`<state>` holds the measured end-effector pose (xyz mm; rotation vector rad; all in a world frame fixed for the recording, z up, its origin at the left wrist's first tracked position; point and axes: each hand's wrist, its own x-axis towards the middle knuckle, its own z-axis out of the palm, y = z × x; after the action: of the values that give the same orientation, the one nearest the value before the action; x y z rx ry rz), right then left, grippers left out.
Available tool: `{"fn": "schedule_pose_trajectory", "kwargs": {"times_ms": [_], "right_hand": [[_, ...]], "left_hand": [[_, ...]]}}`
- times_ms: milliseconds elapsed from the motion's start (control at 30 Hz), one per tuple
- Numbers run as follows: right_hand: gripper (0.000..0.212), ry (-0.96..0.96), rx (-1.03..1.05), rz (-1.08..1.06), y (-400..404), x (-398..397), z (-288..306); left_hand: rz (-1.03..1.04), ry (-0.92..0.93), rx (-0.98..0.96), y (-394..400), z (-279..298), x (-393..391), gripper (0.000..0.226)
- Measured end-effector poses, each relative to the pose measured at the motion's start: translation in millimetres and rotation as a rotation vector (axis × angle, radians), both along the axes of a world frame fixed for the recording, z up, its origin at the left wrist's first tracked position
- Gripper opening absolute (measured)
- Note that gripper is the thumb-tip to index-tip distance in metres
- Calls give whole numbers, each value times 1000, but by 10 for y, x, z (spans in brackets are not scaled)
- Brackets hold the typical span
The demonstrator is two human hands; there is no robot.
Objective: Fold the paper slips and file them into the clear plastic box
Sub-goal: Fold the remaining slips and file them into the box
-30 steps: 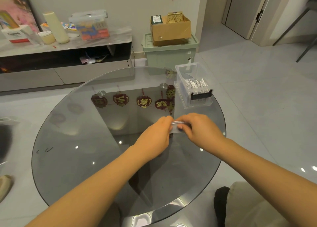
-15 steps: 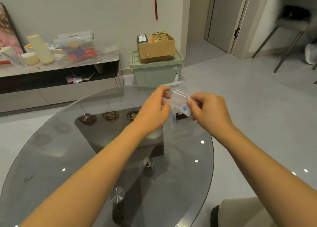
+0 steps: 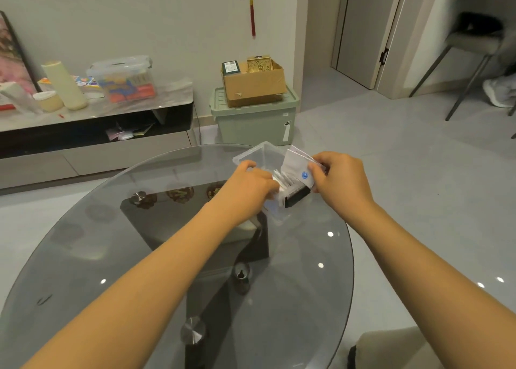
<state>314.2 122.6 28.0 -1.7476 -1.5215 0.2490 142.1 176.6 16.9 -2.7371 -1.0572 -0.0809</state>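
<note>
While half a second ago we held the folded slip in the air before the box, now our right hand [image 3: 339, 180] pinches this paper slip [image 3: 298, 167] over the right edge of the clear plastic box [image 3: 252, 155], and our left hand [image 3: 248, 184] has gone down to the filed slips [image 3: 284, 180]; whether it grips them we cannot tell. We judge that filing begins. The box, at one o'clock on the round smoked glass table [image 3: 111, 243], is thin, stiff and transparent with a black clip [image 3: 297, 198]; the slip is flat white paper with a blue mark.

left hand [image 3: 248, 185] hides part of the clear plastic box [image 3: 258, 153]
</note>
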Motion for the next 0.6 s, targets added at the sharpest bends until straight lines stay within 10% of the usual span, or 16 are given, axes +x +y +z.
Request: {"fn": "schedule_pose_trajectory", "kwargs": {"times_ms": [600], "right_hand": [[17,13,-35,347,-294,-654,31]], "left_hand": [[169,-83,-191,-1040,85,-669,28]]}}
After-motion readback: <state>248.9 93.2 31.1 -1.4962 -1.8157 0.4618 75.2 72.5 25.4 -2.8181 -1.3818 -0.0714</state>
